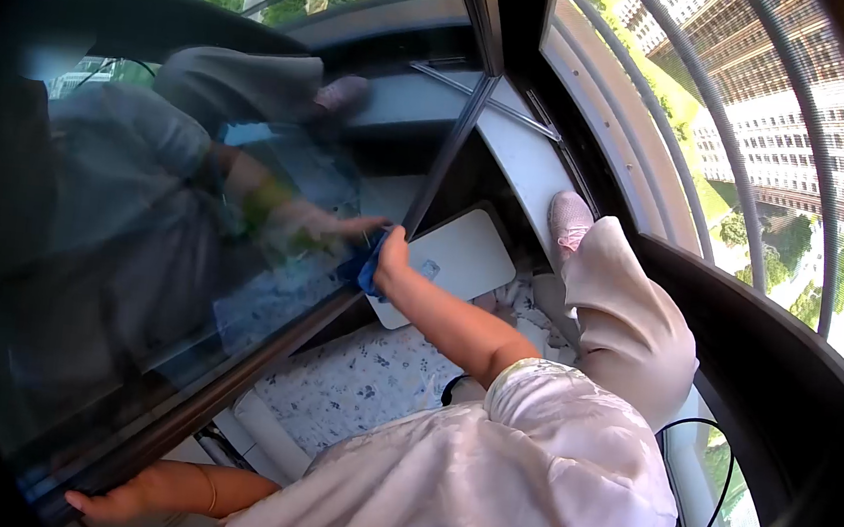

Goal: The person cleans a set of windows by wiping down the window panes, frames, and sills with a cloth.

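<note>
My right hand [392, 263] reaches out to the inner edge of a tilted-looking window sash, closed around a bunched blue cloth [369, 275]. The cloth touches the dark glass pane [284, 352] near its frame; part of it is hidden behind the fingers. Lower left, my left hand [126, 497], with a thin bracelet at the wrist, grips the brown sash frame [231, 384]. Most of its fingers are hidden behind the frame. My arm, shirt and leg show as a reflection in the glass.
One pink shoe [570, 219] rests on the white sill [520, 152]. Below are a white board [468, 258] and a floral-patterned cover [352, 378]. Curved bars [719, 139] stand outside, with buildings far below. A black cable [728, 471] loops at right.
</note>
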Demonstrator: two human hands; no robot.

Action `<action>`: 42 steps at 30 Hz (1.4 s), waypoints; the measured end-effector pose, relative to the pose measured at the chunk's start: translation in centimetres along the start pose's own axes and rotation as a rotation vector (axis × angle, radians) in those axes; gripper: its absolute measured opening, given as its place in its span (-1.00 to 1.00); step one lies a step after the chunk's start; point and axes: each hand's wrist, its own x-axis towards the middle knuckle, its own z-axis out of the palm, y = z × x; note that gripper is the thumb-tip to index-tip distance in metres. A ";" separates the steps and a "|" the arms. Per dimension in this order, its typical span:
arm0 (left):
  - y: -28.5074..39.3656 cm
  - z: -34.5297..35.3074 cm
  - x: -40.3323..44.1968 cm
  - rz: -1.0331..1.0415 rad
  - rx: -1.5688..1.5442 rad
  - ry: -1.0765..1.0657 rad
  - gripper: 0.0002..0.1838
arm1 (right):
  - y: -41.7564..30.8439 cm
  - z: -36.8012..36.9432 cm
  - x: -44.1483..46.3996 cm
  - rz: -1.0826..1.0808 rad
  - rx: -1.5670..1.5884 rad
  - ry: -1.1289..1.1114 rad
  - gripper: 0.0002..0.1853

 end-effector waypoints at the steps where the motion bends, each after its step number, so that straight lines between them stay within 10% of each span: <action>1: 0.0 -0.1 0.0 -0.039 -0.001 0.024 -0.53 | -2.8 1.0 0.2 0.073 0.130 0.013 -0.32; 7: 0.6 0.9 -1.6 0.018 0.106 -0.050 -0.51 | -26.4 4.2 2.1 -0.191 0.245 0.039 -0.42; 10: 0.5 0.9 -1.4 0.018 0.114 -0.033 -0.49 | -34.7 4.9 1.9 -0.772 -0.075 -0.004 -0.47; 13: 0.7 1.0 -1.4 0.003 0.125 -0.037 -0.46 | -34.1 6.6 -3.0 -0.881 -0.026 0.048 -0.43; 22: 1.1 1.7 -2.8 0.007 0.212 -0.095 -0.32 | -29.7 9.2 -27.2 -2.198 -0.368 -0.342 -0.33; 30: 0.8 0.7 -2.1 -0.069 0.183 -0.095 -0.30 | -29.1 7.0 -3.2 -1.335 -0.088 0.234 -0.50; 34: 1.3 0.7 -2.5 -0.136 0.160 -0.093 -0.29 | -32.3 3.0 4.2 -0.378 0.276 -0.326 -0.56; 42: 1.2 0.8 -2.5 -0.076 0.194 -0.223 -0.29 | -29.6 9.3 -21.8 -1.571 -0.124 -0.147 -0.33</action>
